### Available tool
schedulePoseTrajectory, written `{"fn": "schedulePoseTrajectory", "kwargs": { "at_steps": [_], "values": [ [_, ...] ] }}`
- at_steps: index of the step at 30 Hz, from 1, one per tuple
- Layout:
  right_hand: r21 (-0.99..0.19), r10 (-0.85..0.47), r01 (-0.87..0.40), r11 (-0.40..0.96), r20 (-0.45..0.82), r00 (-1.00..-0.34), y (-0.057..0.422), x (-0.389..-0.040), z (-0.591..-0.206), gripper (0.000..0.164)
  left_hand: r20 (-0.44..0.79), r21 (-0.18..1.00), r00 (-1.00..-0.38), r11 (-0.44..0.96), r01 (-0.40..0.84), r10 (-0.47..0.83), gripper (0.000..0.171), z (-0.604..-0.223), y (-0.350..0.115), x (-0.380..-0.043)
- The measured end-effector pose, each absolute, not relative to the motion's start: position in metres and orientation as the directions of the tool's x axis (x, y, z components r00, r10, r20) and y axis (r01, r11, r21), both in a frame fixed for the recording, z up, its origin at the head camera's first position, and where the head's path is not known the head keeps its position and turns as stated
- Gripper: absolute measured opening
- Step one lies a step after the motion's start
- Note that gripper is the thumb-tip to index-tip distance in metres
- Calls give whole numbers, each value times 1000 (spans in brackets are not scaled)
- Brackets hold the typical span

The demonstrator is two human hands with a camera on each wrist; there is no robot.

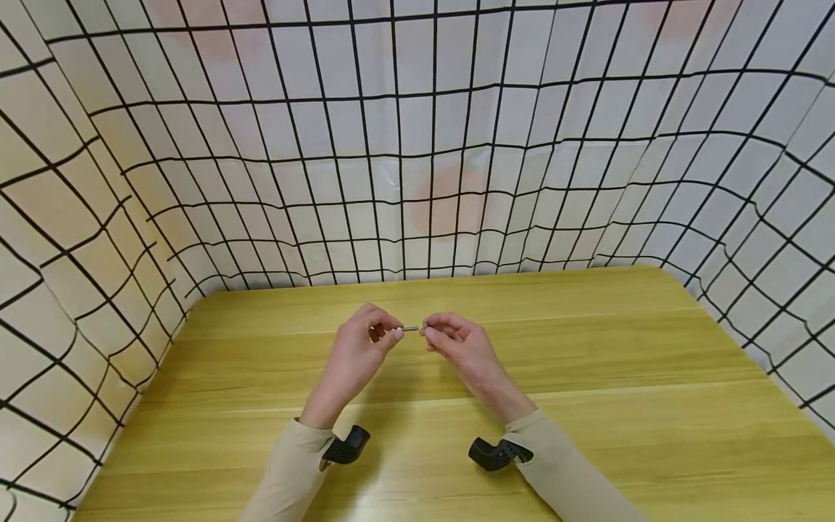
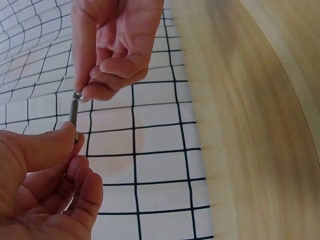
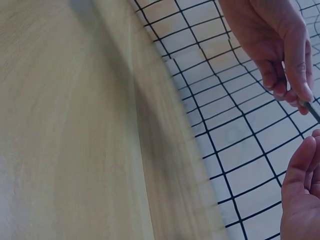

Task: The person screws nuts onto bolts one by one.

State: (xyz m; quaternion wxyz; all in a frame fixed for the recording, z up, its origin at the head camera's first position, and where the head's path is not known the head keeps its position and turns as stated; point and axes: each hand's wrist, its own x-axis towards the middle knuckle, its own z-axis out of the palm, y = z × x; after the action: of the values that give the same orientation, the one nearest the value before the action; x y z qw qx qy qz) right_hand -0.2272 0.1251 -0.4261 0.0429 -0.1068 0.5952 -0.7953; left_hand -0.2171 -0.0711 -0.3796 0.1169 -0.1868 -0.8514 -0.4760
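Above the wooden table, my left hand point(image 1: 357, 348) pinches a thin grey metal bolt point(image 1: 409, 328) between thumb and index finger. The bolt's shank point(image 2: 74, 112) points toward my right hand point(image 1: 464, 348); its head end is partly covered by the left fingertips. Between the right thumb and index finger sits a small shiny nut point(image 2: 77, 95), just off the free tip of the bolt. A narrow gap shows between the two in the head view. In the right wrist view the bolt point(image 3: 313, 111) runs out of the frame's right edge and the nut cannot be seen.
Under both hands spreads a yellowish wooden table point(image 1: 587, 406). White cloth with a black grid point(image 1: 365, 181) hangs behind it and on both sides. Each wrist carries a black camera mount, one by the left sleeve point(image 1: 287, 464) and one by the right sleeve point(image 1: 567, 464).
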Motion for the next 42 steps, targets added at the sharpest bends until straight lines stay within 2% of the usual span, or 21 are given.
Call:
{"fn": "schedulePoseTrajectory", "kwargs": {
  "at_steps": [5, 13, 22, 31, 42],
  "values": [
    [-960, -201, -62, -272, 120, -972, 123, -226, -427, 20, 389, 763, -895, 469, 445, 216, 4, -381, -70, -218],
    [-966, -201, -76, -246, 127, -971, 121, -225, -426, 19, 396, 760, -889, 461, 457, 229, 6, -381, -70, -218],
    [-978, -214, -157, -134, 183, -959, 123, -224, -424, 23, 383, 753, -891, 476, 454, 243, 7, -381, -71, -217],
    [-963, -212, -267, -21, 266, -941, 126, -224, -421, 18, 397, 742, -882, 478, 470, 252, 5, -381, -71, -216],
    [-955, -221, -296, 17, 285, -933, 128, -223, -418, 16, 411, 740, -882, 481, 471, 231, 4, -382, -68, -215]
  ]
}}
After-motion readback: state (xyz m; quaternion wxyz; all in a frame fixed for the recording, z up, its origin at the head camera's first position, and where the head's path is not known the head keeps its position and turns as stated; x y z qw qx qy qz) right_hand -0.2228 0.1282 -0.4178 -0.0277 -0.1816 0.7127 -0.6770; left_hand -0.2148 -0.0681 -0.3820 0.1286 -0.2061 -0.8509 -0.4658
